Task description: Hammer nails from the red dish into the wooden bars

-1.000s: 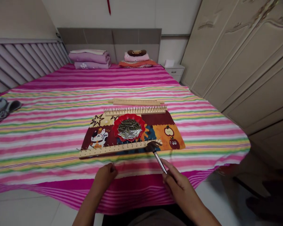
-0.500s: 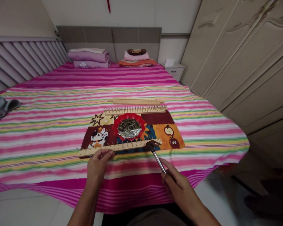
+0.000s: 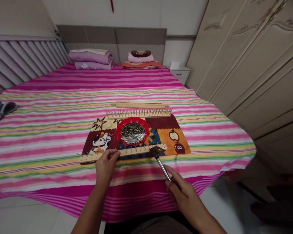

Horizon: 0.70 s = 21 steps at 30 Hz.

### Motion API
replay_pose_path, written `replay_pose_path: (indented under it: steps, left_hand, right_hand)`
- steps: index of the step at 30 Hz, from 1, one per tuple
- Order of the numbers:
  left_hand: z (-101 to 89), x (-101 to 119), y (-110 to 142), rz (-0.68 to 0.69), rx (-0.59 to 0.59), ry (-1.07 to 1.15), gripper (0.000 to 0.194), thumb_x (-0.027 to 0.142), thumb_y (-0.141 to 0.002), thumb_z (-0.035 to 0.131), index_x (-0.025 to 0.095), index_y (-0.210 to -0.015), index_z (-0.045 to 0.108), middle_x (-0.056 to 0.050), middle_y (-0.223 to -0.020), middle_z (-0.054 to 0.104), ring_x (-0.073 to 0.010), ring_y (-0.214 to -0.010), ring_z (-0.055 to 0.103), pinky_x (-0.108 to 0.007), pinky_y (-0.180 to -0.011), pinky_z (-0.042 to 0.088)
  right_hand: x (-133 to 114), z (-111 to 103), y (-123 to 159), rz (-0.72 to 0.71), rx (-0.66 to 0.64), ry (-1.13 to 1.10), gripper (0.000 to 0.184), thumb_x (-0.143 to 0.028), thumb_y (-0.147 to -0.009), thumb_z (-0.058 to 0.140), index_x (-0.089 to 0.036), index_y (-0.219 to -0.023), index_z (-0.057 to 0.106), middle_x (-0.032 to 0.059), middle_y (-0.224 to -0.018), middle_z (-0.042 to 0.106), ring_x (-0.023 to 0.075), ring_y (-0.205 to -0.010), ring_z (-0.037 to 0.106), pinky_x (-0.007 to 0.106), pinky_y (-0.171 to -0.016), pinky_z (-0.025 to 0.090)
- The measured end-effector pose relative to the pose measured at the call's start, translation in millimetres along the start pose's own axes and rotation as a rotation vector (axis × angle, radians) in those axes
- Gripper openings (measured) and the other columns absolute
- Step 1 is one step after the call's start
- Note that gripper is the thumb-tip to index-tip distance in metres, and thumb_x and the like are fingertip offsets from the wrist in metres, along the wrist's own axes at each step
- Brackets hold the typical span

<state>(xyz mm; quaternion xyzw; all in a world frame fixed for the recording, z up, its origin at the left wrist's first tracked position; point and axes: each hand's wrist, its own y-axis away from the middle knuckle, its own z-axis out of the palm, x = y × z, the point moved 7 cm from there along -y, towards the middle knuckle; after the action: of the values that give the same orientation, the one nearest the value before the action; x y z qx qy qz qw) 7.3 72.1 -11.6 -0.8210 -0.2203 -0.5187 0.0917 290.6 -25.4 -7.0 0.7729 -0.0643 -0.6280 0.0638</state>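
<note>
My right hand (image 3: 182, 190) grips the handle of a small hammer (image 3: 161, 162) whose dark head rests on the right end of a wooden strip (image 3: 136, 150) studded with nails. My left hand (image 3: 106, 162) touches the near edge of that strip left of its middle, fingers pinched together; whether they hold a nail is too small to tell. A red dish (image 3: 133, 131) full of loose nails sits just behind the strip on a patterned cloth (image 3: 170, 136) with a cat and apples.
A second nail-studded strip (image 3: 139, 113) and plain wooden strips (image 3: 140, 104) lie beyond the dish on the striped bedspread (image 3: 51, 130). Folded bedding (image 3: 92, 58) lies at the headboard. A wardrobe (image 3: 253, 65) stands at the right. Clothing (image 3: 0, 109) lies at the left edge.
My left hand has moved forward from the bedspread's near edge up to the nailed strip. My right hand and the hammer have barely shifted.
</note>
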Motion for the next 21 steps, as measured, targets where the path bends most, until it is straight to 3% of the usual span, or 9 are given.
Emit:
replay_pose_path:
  steps: [10,15,21]
  left_hand:
    - [9.6,-5.9,-2.1,0.065,-0.039,-0.095,0.026,0.044,-0.064,0.06,0.022,-0.075,0.066,0.0,-0.07,0.07,-0.0172,-0.07,0.063,-0.027,-0.067,0.046]
    - [12.7,-9.2,0.8,0.124,-0.026,-0.112,0.024,0.044,-0.067,0.058,0.023,-0.075,0.067,0.0,-0.076,0.071,-0.0173,-0.074,0.063,-0.026,-0.071,0.047]
    - [14.9,-14.0,3.4,0.224,0.007,-0.138,0.022,0.041,-0.071,0.055,0.022,-0.077,0.066,-0.001,-0.082,0.071,-0.0174,-0.078,0.064,-0.026,-0.074,0.047]
  right_hand:
    - [-16.6,5.5,-2.8,-0.017,-0.04,0.039,0.047,-0.033,-0.086,0.047,-0.02,-0.131,0.054,-0.0044,-0.059,0.045,0.0127,-0.052,0.039,0.022,-0.05,0.036]
    - [-35.7,28.4,-13.2,-0.074,-0.177,0.047,0.046,-0.024,-0.09,0.04,-0.02,-0.135,0.047,-0.0053,-0.061,0.044,0.0109,-0.05,0.036,0.022,-0.047,0.032]
    - [-52.9,62.2,-28.4,-0.208,-0.245,0.121,0.044,-0.016,-0.089,0.038,-0.021,-0.131,0.051,-0.0049,-0.059,0.047,0.0114,-0.05,0.04,0.022,-0.05,0.037]
